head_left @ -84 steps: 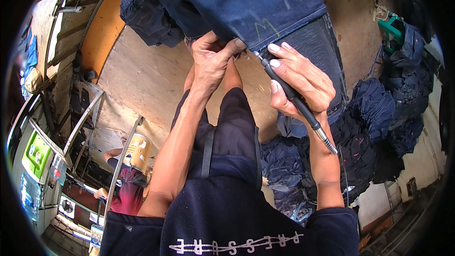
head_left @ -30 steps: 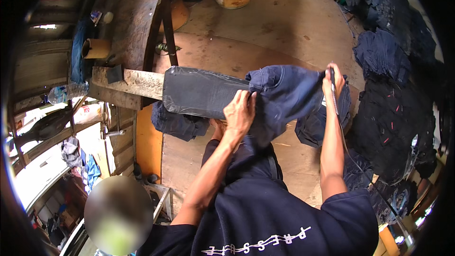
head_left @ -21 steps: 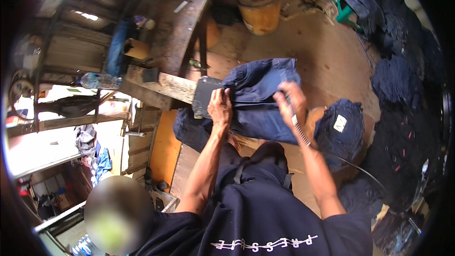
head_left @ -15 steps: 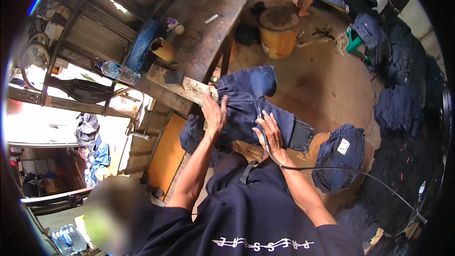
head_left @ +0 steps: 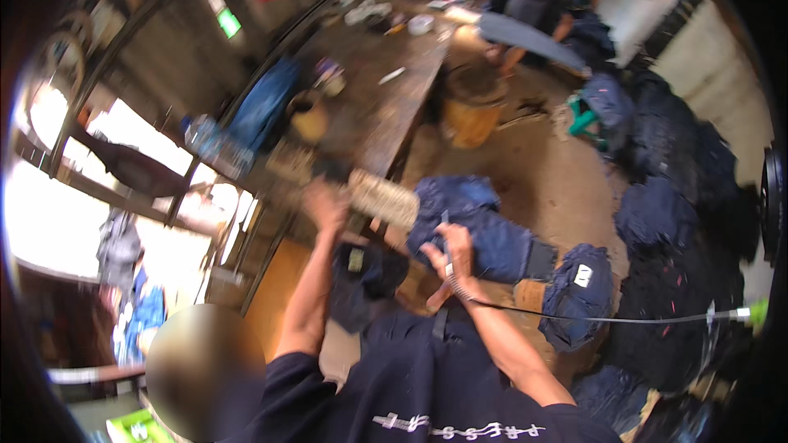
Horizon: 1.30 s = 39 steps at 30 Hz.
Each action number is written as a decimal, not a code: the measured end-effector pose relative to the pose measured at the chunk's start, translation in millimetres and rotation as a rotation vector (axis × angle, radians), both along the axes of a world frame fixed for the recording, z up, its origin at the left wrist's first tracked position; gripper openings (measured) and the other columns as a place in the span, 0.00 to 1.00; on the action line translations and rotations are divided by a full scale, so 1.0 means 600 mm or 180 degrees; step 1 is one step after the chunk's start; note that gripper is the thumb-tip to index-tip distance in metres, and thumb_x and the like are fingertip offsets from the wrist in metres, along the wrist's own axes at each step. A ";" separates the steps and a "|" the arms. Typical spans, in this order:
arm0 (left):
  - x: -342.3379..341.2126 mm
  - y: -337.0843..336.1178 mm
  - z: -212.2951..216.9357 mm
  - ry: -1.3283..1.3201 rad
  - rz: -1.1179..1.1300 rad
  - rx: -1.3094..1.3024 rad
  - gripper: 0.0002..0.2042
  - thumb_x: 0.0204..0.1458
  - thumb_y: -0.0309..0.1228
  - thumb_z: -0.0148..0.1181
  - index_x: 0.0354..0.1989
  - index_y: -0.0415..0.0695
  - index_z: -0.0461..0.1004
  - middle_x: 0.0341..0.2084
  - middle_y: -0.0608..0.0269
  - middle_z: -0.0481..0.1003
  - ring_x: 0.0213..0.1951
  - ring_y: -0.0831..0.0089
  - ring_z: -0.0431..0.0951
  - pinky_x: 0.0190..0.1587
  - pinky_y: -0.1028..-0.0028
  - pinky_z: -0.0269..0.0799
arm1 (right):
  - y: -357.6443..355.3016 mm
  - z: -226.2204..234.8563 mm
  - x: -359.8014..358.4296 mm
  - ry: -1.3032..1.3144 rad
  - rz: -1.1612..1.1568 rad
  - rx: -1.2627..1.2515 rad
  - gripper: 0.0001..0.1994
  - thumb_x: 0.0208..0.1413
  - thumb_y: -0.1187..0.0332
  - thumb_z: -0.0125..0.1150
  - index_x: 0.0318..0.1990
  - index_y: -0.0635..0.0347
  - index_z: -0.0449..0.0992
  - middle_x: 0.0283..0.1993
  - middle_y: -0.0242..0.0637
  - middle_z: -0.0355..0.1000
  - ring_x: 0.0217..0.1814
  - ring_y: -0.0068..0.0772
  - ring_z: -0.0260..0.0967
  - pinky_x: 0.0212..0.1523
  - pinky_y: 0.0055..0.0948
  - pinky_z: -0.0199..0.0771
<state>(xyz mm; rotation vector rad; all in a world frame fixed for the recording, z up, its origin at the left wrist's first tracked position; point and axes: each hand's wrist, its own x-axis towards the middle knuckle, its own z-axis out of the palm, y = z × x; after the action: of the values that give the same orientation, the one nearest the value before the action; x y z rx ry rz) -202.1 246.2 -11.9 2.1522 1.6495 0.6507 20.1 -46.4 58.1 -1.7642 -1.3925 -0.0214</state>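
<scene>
Dark blue jeans [head_left: 497, 250] are pulled over the end of a wooden board [head_left: 382, 198] in front of me. Over the cloth, my right hand [head_left: 454, 253] is closed around a slim pen-shaped tool [head_left: 449, 267], whose coiled lead becomes a dark cable [head_left: 525, 310] running off right. To the left, my left hand [head_left: 327, 207] is off the jeans, beside a small dark piece [head_left: 332, 169] on the board. Motion blurs its fingers, so I cannot see whether it grips that piece.
A wooden table [head_left: 361, 74] holding a cup and small items stands ahead. Beyond the jeans are a yellow drum [head_left: 474, 107] and another person [head_left: 538, 0]. Folded jeans [head_left: 579, 299] lie at right, near dark garment piles [head_left: 669, 271]. Bottles [head_left: 217, 143] stand left.
My left hand has left the jeans and moved left along the board to the dark piece. My right hand stays on the jeans with the tool. The whole view has shifted.
</scene>
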 end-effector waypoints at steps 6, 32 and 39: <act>-0.020 0.156 0.017 0.0125 0.0278 -0.1261 0.65 0.47 0.72 0.72 0.84 0.38 0.51 0.83 0.27 0.45 0.81 0.23 0.42 0.81 0.36 0.41 | -0.002 0.008 -0.009 -0.0159 -0.0481 -0.0498 0.20 0.51 0.67 0.76 0.52 0.60 0.81 0.45 0.45 0.76 0.52 0.55 0.74 0.54 0.51 0.73; 0.011 0.097 0.055 -0.1411 0.0221 0.0002 0.28 0.55 0.41 0.79 0.54 0.30 0.79 0.50 0.37 0.85 0.49 0.49 0.86 0.58 0.59 0.78 | 0.016 -0.010 -0.011 0.0947 -0.1165 -0.0431 0.15 0.46 0.75 0.72 0.44 0.56 0.80 0.30 0.39 0.77 0.32 0.40 0.79 0.36 0.41 0.80; 0.061 -0.250 0.117 -0.3300 -0.0304 -0.1722 0.30 0.60 0.29 0.77 0.68 0.39 0.69 0.58 0.49 0.77 0.61 0.64 0.78 0.59 0.64 0.79 | 0.051 -0.008 0.016 0.1905 -0.0849 0.0018 0.14 0.53 0.76 0.76 0.46 0.56 0.81 0.33 0.34 0.79 0.34 0.24 0.80 0.36 0.31 0.81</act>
<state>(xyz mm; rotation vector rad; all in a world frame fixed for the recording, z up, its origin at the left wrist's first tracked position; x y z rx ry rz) -165.4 96.1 58.0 1.1468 0.9678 0.9286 29.6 -16.0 53.5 -1.7447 -0.7245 0.3320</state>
